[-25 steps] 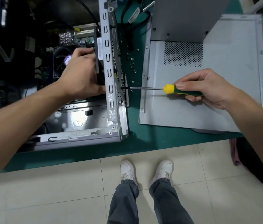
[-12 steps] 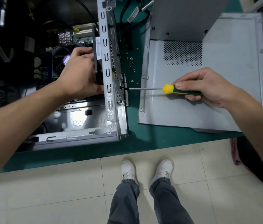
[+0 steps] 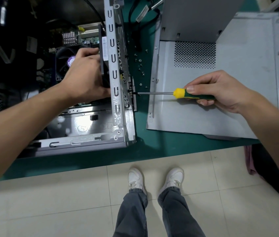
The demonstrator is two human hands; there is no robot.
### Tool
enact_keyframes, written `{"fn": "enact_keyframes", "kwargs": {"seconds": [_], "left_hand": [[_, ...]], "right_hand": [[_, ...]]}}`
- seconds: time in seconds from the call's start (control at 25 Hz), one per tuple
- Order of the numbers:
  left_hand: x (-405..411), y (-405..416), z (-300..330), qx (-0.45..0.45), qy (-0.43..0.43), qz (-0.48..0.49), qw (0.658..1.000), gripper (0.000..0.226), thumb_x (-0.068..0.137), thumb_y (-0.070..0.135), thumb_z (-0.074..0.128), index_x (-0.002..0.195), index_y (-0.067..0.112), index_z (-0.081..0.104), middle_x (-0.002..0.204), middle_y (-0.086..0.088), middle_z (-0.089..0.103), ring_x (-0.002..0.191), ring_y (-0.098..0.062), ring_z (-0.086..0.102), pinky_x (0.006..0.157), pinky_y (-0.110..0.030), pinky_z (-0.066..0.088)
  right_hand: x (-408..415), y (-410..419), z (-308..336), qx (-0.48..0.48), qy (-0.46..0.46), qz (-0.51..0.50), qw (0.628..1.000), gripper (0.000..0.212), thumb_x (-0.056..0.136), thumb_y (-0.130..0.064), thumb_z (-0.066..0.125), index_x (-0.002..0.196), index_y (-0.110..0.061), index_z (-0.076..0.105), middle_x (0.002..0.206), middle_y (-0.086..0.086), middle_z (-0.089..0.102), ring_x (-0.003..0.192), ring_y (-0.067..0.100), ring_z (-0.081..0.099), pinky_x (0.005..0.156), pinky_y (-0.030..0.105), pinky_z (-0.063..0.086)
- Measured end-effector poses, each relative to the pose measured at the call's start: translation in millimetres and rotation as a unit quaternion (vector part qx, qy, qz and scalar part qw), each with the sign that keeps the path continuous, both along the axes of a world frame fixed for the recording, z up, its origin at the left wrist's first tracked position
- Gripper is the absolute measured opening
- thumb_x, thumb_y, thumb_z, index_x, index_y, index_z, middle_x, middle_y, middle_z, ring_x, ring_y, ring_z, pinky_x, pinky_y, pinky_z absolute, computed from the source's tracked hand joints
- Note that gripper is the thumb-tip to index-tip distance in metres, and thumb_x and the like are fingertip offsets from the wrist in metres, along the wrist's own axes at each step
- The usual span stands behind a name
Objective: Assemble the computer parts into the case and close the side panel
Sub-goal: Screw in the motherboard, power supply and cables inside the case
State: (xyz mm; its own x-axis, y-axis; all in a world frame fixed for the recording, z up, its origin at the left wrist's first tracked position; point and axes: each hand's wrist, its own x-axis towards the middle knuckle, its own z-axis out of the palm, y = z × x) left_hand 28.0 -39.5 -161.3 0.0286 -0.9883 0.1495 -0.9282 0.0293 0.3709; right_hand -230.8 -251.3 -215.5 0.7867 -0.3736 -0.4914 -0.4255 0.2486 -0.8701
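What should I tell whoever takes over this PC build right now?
Left hand: inside the case, grips a black part against the rear wall.
Right hand: holds the screwdriver, tip at a screw on the outside of that wall.
Loose screws lie on the green mat beside the case; side panel lies flat to the right.
Done: part positioned.
Left: finish the screw, any remaining screws, then fit the panel.

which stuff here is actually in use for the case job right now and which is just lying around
In use: case; fan held inside it by left hand; screwdriver in right hand, tip at the case's rear wall.

Lying about: side panel flat on the table; loose screws; cables.
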Motion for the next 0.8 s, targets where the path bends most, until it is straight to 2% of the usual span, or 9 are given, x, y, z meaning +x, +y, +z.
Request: {"fn": "enact_keyframes", "kwargs": {"seconds": [0.32,0.64,0.8], "left_hand": [[-0.2,0.1,-0.1,-0.005,-0.009,-0.008,1.000,0.022,0.073,0.046,0.046,0.068,0.050,0.025,0.071,0.011,0.039,0.074,-0.036,0.062,0.086,-0.035,0.027],[0.2,0.0,0.0,-0.004,-0.011,-0.004,1.000,0.022,0.073,0.046,0.045,0.067,0.049,0.025,0.068,0.017,0.030,0.071,-0.034,0.060,0.086,-0.035,0.027],[1.1,0.4,-0.7,-0.007,-0.019,-0.007,1.000,0.021,0.073,0.046,0.045,0.067,0.049,0.026,0.068,0.013,0.036,0.072,-0.034,0.060,0.087,-0.034,0.026]], "right_hand": [[0.4,-0.5,0.6,0.001,0.002,0.002,1.000,0.041,0.056,-0.039,0.084,0.087,-0.013,0.080,0.072,0.012,0.071,0.043,0.012,0.047,0.037,0.016,0.034],[0.8,-0.2,0.5,-0.006,0.007,0.006,1.000,0.042,0.057,-0.040,0.084,0.088,-0.013,0.080,0.073,0.013,0.070,0.044,0.013,0.046,0.037,0.016,0.033],[0.3,-0.1,0.0,-0.006,0.005,0.003,1.000,0.044,0.056,-0.041,0.085,0.088,-0.013,0.080,0.074,0.013,0.071,0.044,0.013,0.046,0.037,0.017,0.033]]}}
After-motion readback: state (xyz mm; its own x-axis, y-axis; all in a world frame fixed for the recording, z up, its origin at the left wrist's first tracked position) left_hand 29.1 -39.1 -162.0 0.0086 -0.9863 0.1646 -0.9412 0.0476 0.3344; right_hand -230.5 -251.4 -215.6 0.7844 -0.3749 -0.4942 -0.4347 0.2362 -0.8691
